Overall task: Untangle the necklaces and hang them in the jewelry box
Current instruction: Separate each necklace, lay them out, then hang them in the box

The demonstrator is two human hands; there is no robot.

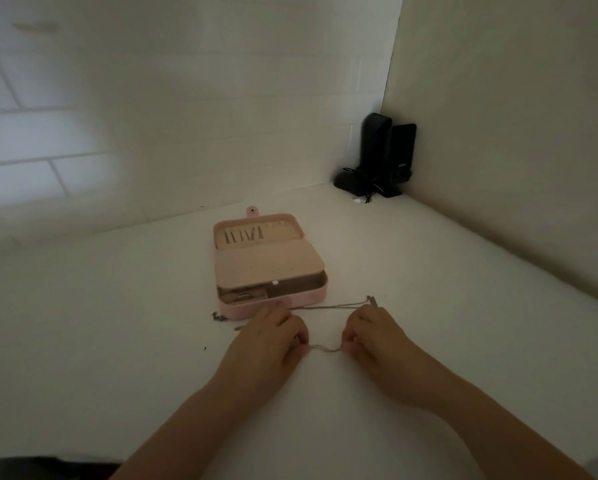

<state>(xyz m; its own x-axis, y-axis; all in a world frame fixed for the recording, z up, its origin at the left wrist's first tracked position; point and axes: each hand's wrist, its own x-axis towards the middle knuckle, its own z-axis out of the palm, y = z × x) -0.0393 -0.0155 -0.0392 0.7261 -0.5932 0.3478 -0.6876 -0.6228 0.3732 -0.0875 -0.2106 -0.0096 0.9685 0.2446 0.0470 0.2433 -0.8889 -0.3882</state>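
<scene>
A pink jewelry box (311, 296) lies open on the white table, its lid flat behind it with several hooks holding thin chains. Just in front of the box, my left hand (270, 341) and my right hand (373, 337) each pinch an end of a twisted stretch of thin necklace chain (325, 349) held taut between them. More of the chain loops from hand to hand along the box's front edge, with a small bar pendant (373, 301) near my right fingers. A loose bit of chain (219, 317) lies at the box's front left corner.
Black devices with cables (377, 161) stand in the far right corner where two walls meet. The tiled wall runs behind the box. A dark edge shows at the bottom left of the table.
</scene>
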